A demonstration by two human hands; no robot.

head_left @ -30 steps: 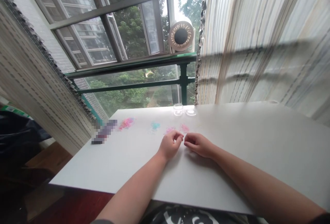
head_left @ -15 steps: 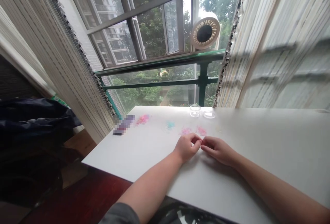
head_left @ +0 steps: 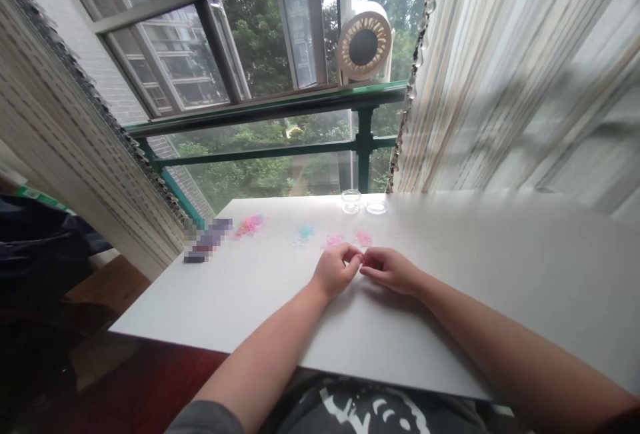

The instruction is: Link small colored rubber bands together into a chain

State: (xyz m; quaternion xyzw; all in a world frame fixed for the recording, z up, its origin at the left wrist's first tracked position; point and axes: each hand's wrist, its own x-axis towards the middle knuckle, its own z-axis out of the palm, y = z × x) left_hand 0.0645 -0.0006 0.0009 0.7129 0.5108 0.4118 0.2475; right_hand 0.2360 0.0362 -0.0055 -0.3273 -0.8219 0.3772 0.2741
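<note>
My left hand [head_left: 338, 270] and my right hand [head_left: 392, 270] meet fingertip to fingertip just above the white table. Each has thumb and fingers pinched together; whatever lies between them is too small to make out. Right behind the hands are a pink-violet pile of small pieces [head_left: 332, 241] and a pink pile [head_left: 363, 239]. Farther left lie a light blue pile [head_left: 304, 233] and a larger pink and orange pile [head_left: 249, 226]. A clear round jar [head_left: 351, 202] stands at the table's back edge, with a clear shallow lid or dish [head_left: 377, 207] beside it.
The white table [head_left: 200, 307] reaches to the window and its green railing [head_left: 280, 154]. At its left edge lies a blurred-out dark rectangular object [head_left: 209, 241]. A white fan [head_left: 365, 44] sits on the sill. Curtains [head_left: 500, 74] hang on both sides.
My view has shifted right and a little downward, so everything sits farther left in the picture. The hands keep the same pinched pose, fingertips together; the piles and jar stay in place.
</note>
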